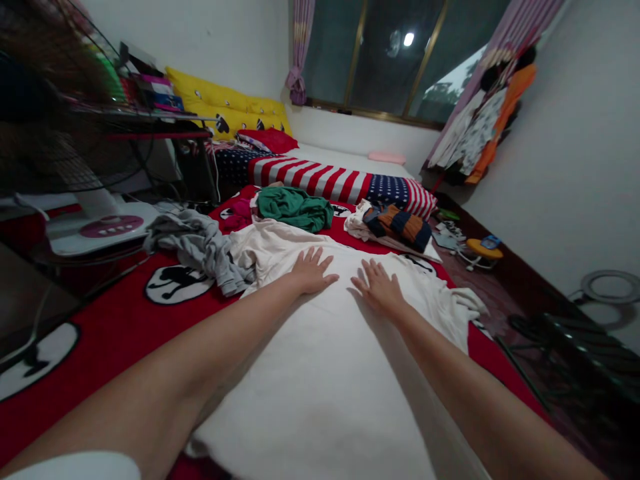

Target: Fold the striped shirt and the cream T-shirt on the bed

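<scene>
A white T-shirt (320, 373) lies spread out on a red blanket (115, 340) with white round patches, its hem towards me. My left hand (311, 272) rests flat on the upper part of the shirt, fingers spread. To its right, my right hand (379, 287) also lies on the cloth with its fingers apart. Neither hand holds anything. The shirt's right sleeve (467, 303) is rumpled. Beyond the left hand are a crumpled grey garment (195, 243) and a bunched green garment (295, 208). Past the right hand sits an orange and navy striped garment (400, 225).
A fan base (100, 227) stands at the left beside a desk (165, 133). Behind the blanket is a bed with a striped flag-pattern cover (315, 177). On the right floor are a yellow stool (484, 249) and a dark rack (580, 347). Clothes (500, 120) hang by the window.
</scene>
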`<state>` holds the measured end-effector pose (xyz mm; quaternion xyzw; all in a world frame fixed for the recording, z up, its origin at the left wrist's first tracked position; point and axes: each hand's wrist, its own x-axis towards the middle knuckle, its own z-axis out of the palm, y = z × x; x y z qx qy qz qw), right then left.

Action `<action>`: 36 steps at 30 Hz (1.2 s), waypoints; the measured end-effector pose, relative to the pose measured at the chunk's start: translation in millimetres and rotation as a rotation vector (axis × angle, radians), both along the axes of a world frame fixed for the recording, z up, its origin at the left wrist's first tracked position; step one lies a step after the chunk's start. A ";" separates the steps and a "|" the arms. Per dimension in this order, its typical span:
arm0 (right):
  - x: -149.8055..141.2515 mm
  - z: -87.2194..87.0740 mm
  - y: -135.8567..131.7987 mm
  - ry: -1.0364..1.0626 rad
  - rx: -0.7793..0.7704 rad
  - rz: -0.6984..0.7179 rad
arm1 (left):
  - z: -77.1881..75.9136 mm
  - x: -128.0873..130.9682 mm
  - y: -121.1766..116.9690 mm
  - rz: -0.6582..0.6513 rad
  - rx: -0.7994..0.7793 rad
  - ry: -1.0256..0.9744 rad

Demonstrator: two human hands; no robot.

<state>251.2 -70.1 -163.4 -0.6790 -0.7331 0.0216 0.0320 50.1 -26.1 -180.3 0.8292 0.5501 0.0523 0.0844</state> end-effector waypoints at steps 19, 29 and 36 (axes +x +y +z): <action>40.1 -27.5 -71.9 0.003 0.216 -0.227 | -11.3 -47.0 -102.7 0.152 0.259 -0.059; 30.1 -26.8 -67.3 0.055 0.209 -0.263 | -16.7 -43.8 -92.0 0.206 0.289 -0.072; 30.4 -30.4 -64.6 0.012 0.135 -0.258 | -17.9 -45.6 -86.4 0.327 0.300 -0.011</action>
